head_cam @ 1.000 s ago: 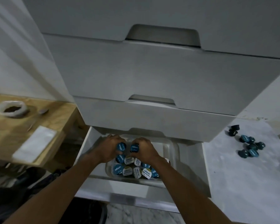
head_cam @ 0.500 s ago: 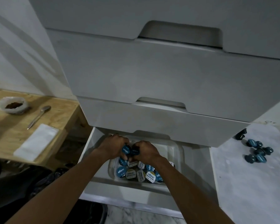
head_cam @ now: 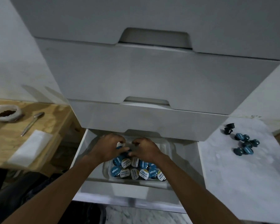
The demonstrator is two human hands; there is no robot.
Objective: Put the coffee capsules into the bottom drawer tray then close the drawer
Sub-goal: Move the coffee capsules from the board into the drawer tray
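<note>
The white bottom drawer (head_cam: 94, 188) stands pulled out; its clear plastic tray (head_cam: 169, 147) keeps bare room at the back. Left hand (head_cam: 109, 148) fingers curl around blue foil-topped coffee capsules (head_cam: 134, 171) — right hand (head_cam: 145, 148) fingers curl just beside, grip unclear. More capsules — the loose blue cluster (head_cam: 245, 145) — lie on the white desk (head_cam: 242, 183).

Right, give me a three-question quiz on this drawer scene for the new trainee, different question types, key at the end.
1. True or false: the bottom drawer is open.
2. Multiple choice: where do loose capsules lie outside the drawer? A) on the wooden table by the spoon B) on the white surface to the right C) on top of the cabinet
3. Short answer: where are the left hand and right hand?

Key
1. True.
2. B, on the white surface.
3. Both are over the back of the clear tray, at the capsules in the tray.
</note>
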